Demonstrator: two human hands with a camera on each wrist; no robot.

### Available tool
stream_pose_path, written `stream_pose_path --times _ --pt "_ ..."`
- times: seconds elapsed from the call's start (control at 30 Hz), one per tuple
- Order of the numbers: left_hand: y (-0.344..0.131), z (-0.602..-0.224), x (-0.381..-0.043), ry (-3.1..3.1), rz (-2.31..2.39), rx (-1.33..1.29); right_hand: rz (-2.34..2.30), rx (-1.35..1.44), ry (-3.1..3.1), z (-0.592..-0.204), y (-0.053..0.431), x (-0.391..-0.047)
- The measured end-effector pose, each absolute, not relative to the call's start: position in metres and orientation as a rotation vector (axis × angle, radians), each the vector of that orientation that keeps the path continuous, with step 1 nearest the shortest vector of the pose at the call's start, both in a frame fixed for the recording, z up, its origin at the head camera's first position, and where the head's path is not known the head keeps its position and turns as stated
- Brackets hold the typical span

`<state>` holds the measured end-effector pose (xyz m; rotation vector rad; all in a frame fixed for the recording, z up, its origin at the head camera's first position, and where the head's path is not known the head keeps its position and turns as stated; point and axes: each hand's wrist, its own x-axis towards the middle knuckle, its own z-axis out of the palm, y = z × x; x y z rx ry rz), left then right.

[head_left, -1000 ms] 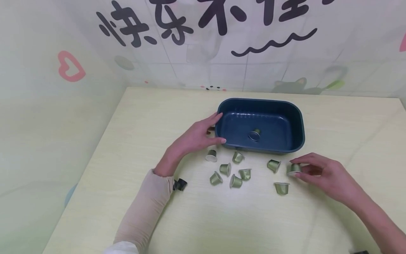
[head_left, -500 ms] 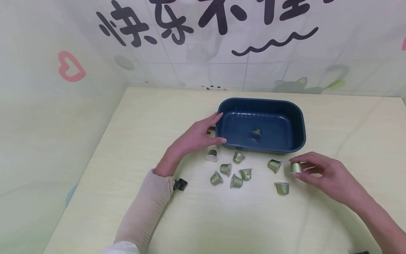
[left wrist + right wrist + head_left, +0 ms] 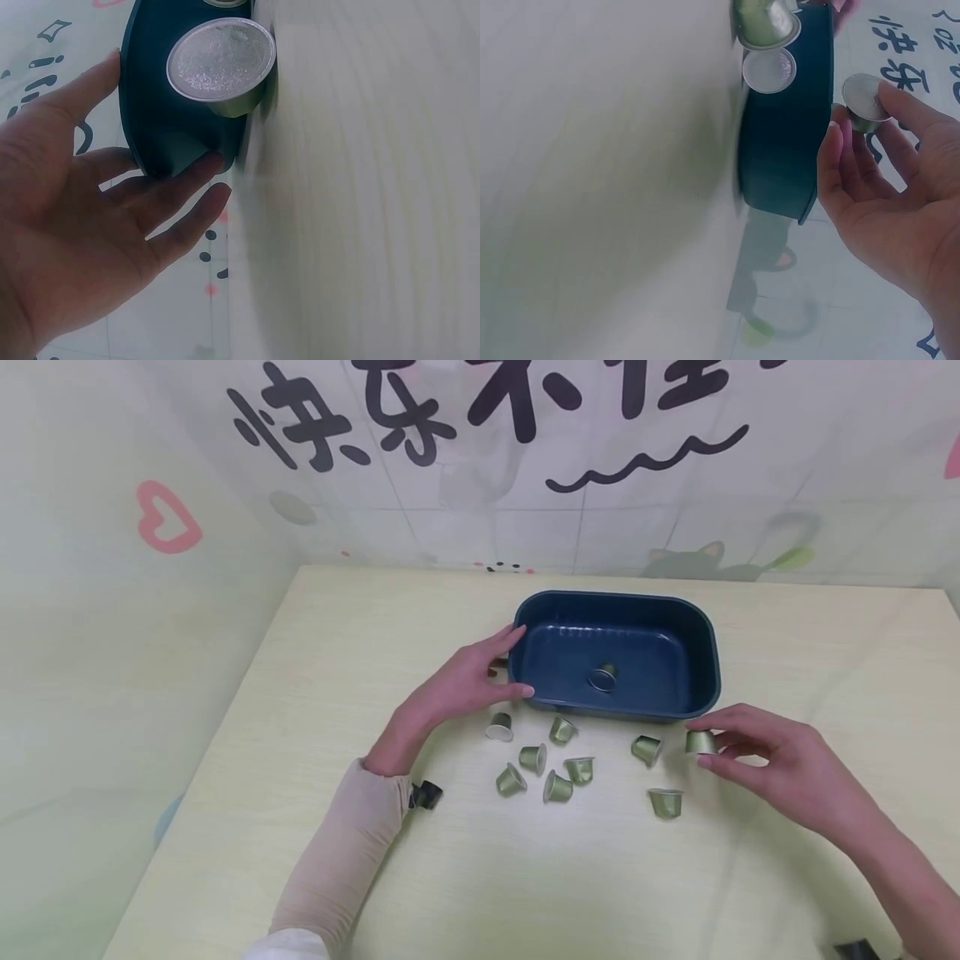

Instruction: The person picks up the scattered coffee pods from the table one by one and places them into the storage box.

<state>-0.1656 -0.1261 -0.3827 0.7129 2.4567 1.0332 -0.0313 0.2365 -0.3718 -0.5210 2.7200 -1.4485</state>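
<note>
Olive-green, the cup-shaped capsule (image 3: 701,742) sits pinched in our right grip (image 3: 783,764) above the pale tabletop (image 3: 480,885), near the navy rectangular tray (image 3: 656,672); we could drop it if that pinch slackens, or skew the tray if our spread left grip (image 3: 467,681) pushes

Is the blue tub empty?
No, one green capsule lies inside the blue tub.

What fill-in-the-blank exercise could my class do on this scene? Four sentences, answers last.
The held capsule is in the person's ____ hand.
Just ____ capsule lies inside the dish.
In the head view, ____ capsules show on the table.
The heart on the wall is ____.
Missing words: right; one; eight; pink.
</note>
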Motion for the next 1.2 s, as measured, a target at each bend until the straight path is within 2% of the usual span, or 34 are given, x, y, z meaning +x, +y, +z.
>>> stream_pose_path --times 0.5,0.7,0.97,1.2 --pt "-0.127 -0.382 -0.167 2.470 1.019 0.705 -1.473 -0.652 2.766 -0.366 0.235 -0.042" --pt "-0.127 -0.383 -0.166 2.460 1.037 0.706 -1.486 -0.594 2.759 -0.365 0.230 -0.049" --pt "-0.126 -0.384 -0.164 2.462 1.039 0.695 -1.546 -0.650 2.763 -0.361 0.229 -0.057" --pt "-0.125 -0.384 -0.164 2.475 1.035 0.712 -1.550 -0.535 2.778 -0.357 0.227 -0.063"
